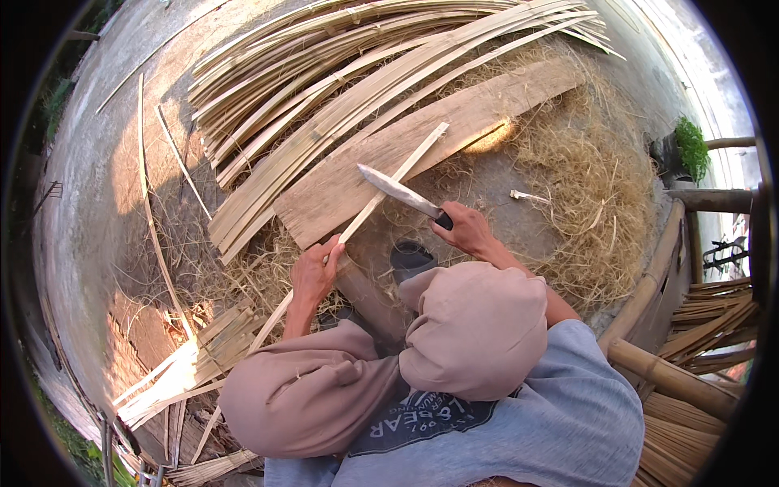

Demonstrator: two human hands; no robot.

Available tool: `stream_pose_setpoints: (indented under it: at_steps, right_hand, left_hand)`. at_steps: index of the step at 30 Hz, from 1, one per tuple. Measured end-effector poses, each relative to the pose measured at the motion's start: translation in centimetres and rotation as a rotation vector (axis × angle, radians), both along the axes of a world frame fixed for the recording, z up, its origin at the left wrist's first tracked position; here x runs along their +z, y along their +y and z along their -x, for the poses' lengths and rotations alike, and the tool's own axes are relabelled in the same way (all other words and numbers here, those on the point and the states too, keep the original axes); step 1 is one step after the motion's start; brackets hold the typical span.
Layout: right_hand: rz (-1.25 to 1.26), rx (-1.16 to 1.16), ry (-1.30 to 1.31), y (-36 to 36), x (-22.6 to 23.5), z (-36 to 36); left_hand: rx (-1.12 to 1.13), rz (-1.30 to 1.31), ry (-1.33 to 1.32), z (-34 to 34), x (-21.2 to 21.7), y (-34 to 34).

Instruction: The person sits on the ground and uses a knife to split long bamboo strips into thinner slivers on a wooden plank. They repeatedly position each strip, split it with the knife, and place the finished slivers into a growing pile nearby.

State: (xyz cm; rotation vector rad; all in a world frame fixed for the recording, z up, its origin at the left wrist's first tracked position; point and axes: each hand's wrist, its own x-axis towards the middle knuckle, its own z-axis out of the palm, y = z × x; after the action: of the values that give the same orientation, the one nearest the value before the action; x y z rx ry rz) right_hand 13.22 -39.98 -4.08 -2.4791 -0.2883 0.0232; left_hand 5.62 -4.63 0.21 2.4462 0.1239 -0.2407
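My left hand [314, 274] is closed around a long, pale bamboo strip [357, 221]. The strip slants from beside my left knee up to the right, and its far end lies over a wide wooden plank [349, 187]. In my right hand [468, 230] is a knife [403, 192] with a dark handle, gripped firmly. Its bright blade points to the upper left and crosses the strip above my left hand. Whether the edge presses into the strip or only rests against it, I cannot tell.
A big stack of split bamboo strips [324, 81] lies beyond the plank. Curly shavings [588, 187] are heaped on the right. More strips [195, 365] lie at lower left. Bamboo poles [673, 377] form a frame at my right, and a potted green plant [691, 146] stands beyond.
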Motion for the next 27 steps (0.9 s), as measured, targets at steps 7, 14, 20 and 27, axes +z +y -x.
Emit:
stream_pose_setpoints:
  at_steps: [7, 14, 20, 27]
  right_hand:
    - [0.024, -0.186, 0.044, -3.3, 0.9, -4.2]
    - [-0.003, -0.41, 0.079, -7.6, -0.2, -5.4]
    - [0.155, 0.035, 0.025, -5.8, 2.5, -2.7]
    - [0.224, -0.189, 0.14, -7.8, 3.7, -3.6]
  left_hand:
    - [-0.025, 0.012, 0.004, 0.0, 0.2, -0.8]
    - [-0.022, 0.032, 0.004, -0.3, 0.9, -0.5]
    - [-0.04, -0.036, 0.026, 0.3, -0.3, -1.0]
    - [-0.025, -0.062, -0.026, 1.1, -0.6, -2.2]
